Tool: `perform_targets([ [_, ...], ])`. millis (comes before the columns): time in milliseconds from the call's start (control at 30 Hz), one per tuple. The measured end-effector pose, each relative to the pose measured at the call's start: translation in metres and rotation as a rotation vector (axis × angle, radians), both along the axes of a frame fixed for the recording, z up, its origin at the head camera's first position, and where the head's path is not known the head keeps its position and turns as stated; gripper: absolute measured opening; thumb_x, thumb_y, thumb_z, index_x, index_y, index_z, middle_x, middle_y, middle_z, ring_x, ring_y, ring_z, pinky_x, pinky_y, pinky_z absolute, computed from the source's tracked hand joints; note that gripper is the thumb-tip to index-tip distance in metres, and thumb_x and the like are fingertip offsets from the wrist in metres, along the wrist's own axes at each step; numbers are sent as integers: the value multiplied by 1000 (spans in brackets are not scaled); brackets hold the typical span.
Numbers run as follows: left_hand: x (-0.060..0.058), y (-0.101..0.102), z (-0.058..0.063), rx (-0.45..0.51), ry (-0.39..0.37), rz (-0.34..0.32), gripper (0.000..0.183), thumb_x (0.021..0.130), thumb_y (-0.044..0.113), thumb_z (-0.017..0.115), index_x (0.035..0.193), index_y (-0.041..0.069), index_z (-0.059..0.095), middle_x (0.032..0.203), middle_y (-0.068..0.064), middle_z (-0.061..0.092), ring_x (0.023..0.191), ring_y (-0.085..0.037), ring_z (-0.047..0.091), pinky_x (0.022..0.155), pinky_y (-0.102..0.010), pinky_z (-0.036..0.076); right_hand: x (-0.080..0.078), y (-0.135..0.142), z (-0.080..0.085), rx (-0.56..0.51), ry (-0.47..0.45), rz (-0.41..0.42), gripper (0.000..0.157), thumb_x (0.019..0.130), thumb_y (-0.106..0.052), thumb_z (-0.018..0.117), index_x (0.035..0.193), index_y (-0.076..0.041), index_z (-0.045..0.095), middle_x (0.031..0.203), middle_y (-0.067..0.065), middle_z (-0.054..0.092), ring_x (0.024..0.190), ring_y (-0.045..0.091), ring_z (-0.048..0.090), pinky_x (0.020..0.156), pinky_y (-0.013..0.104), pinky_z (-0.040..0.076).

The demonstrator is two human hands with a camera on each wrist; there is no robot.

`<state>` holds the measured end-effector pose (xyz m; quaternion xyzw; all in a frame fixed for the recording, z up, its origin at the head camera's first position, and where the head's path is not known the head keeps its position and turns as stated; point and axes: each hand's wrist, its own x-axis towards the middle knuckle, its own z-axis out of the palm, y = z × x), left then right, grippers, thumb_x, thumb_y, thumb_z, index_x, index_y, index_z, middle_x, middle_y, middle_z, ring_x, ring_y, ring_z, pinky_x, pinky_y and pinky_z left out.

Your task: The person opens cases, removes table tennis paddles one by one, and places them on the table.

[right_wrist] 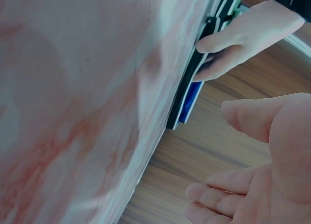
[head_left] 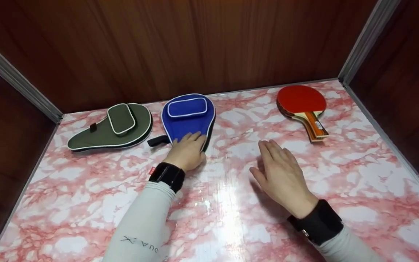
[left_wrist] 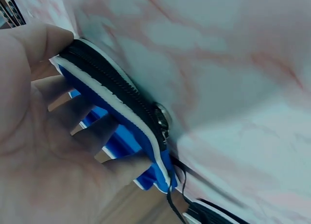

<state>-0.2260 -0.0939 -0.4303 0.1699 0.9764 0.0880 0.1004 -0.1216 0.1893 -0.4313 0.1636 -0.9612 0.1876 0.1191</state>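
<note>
A blue table tennis paddle case (head_left: 187, 127) with white piping lies at the back, its narrow end toward me. My left hand (head_left: 187, 151) grips that narrow end, fingers over the top and thumb at the right edge. The left wrist view shows the black zipper side of the case (left_wrist: 116, 83) between thumb and little finger. Over the table to the right, my right hand (head_left: 284, 176) holds nothing; its fingers are extended and the thumb stands apart. Nearest to it are two stacked table tennis paddles (head_left: 301, 100), red side up, handles toward me.
Left of the blue case lies an olive-green paddle case (head_left: 96, 138) with a small front pocket. A black strap (head_left: 158, 141) sticks out beside the blue case. Brown wood-grain panels (head_left: 195, 47) wall the pink-and-white marbled table (head_left: 86, 207) at the back and both sides.
</note>
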Motion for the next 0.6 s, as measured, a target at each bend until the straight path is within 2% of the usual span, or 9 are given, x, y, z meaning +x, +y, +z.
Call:
perform_targets([
  [200, -6, -8, -4, 13, 21, 11, 66, 106, 26, 57, 169, 9, 44, 176, -15, 38, 162, -43, 32, 124, -75, 26, 0, -1, 0, 6, 6, 1, 76, 105, -31, 75, 161, 11, 46, 163, 31, 50, 156, 45, 42, 126, 64, 32],
  [233, -4, -8, 1, 1, 13, 16, 66, 107, 25, 58, 169, 9, 44, 176, -15, 37, 163, -43, 31, 125, -74, 25, 0, -1, 0, 8, 1, 2, 76, 105, -31, 75, 161, 11, 46, 163, 31, 49, 156, 45, 42, 126, 64, 31],
  [400, -3, -8, 2, -11, 41, 14, 64, 109, 27, 59, 169, 9, 45, 175, -15, 39, 162, -43, 33, 124, -74, 27, 0, -2, 0, 15, 6, 5, 76, 105, -32, 76, 161, 11, 46, 163, 30, 50, 156, 45, 42, 126, 64, 31],
  [533, -3, -13, 3, 34, 56, 24, 65, 115, 41, 55, 170, 9, 42, 175, -16, 38, 162, -43, 32, 126, -72, 25, 0, -2, -1, 18, 21, -2, 76, 104, -31, 77, 160, 11, 47, 162, 30, 50, 156, 45, 43, 126, 64, 32],
  [600, -4, -20, 2, 71, 98, 39, 69, 116, 49, 51, 170, 8, 41, 176, -17, 37, 163, -43, 31, 128, -70, 22, -1, -2, -1, 18, 21, -5, 76, 104, -31, 77, 160, 11, 47, 163, 30, 50, 156, 45, 43, 126, 64, 32],
])
